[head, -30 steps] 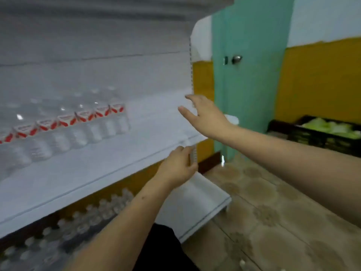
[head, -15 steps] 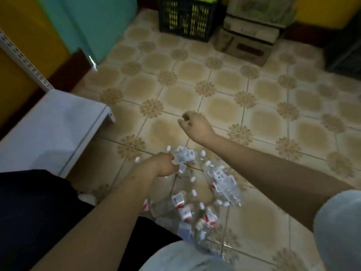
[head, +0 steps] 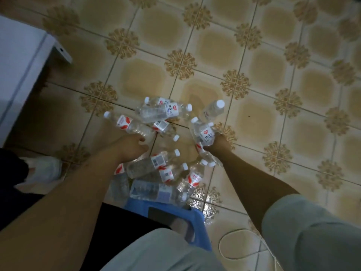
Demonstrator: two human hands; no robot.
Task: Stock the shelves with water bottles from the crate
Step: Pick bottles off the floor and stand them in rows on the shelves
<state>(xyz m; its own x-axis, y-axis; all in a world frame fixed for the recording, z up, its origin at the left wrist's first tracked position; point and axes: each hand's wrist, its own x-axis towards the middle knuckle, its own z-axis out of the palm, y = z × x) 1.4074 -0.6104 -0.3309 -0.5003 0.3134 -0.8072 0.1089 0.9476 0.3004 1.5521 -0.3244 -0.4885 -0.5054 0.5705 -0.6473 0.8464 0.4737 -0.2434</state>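
Several clear water bottles with white caps and red-and-white labels lie in a loose pile [head: 163, 169] on the tiled floor in front of me. My left hand [head: 130, 147] is closed round the base of one bottle [head: 130, 125] that points up and to the left. My right hand [head: 219, 145] grips the base of another bottle [head: 203, 133], whose cap points away from me. More bottles [head: 162, 110] lie just beyond both hands. No crate is in view.
A white shelf base [head: 21, 61] juts in at the left edge. A blue plastic stool [head: 175, 218] sits under me at the bottom centre. My white shoe [head: 42, 170] rests at the left, and a thin cord [head: 234, 249] loops on the floor at the lower right.
My view swung from the shelf down to the floor. Both hands dropped from the shelf edge to the bottle pile, and each has closed on a bottle.
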